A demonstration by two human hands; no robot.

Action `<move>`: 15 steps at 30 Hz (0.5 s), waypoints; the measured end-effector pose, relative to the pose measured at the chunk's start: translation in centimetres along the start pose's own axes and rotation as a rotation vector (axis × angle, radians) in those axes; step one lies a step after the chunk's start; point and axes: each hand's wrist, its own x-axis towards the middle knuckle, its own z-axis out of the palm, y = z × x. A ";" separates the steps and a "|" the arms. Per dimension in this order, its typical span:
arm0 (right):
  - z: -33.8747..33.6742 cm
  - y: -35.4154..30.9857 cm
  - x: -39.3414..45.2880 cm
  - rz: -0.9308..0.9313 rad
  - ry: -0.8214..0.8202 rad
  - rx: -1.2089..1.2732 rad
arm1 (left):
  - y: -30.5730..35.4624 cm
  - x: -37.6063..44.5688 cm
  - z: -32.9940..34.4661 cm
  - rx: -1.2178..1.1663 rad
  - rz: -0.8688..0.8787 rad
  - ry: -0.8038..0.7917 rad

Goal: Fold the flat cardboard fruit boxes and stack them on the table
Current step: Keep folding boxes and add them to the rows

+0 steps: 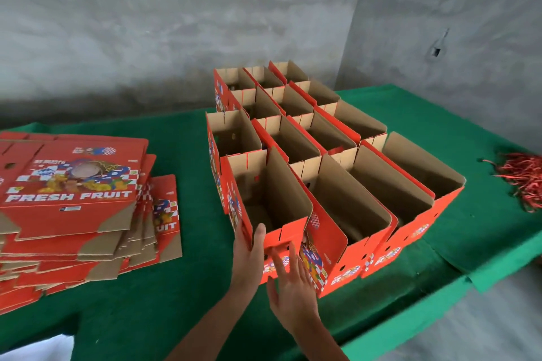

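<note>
Several folded orange fruit boxes stand open-topped in tight rows on the green table. The nearest folded box stands at the front left corner of the group. My left hand lies with straight fingers against its near left corner, thumb on the front face. My right hand touches the same front face with spread, straight fingers. A pile of flat boxes printed "FRESH FRUIT" lies on the left of the table.
A heap of red strings lies at the table's right edge. A grey concrete wall runs behind the table. Green cloth shows between the flat pile and the folded boxes. The table's front edge is just below my forearms.
</note>
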 end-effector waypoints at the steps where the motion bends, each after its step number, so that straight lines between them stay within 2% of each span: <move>1: 0.1 -0.2 0.6 -0.006 -0.024 -0.019 | 0.0 0.5 -0.1 0.017 0.007 0.012; 5: 0.7 0.2 4.2 -0.036 -0.049 -0.051 | 0.9 3.3 -0.5 0.093 0.028 0.012; 8: 1.1 0.0 7.8 -0.042 -0.199 -0.029 | 2.1 6.3 -1.0 0.139 0.017 -0.007; 11: 1.2 0.0 11.8 -0.024 -0.247 -0.003 | 3.1 9.7 -1.3 0.193 -0.013 -0.053; 15: 0.9 0.4 16.2 -0.026 -0.352 -0.022 | 4.5 13.7 -1.3 0.253 -0.049 -0.031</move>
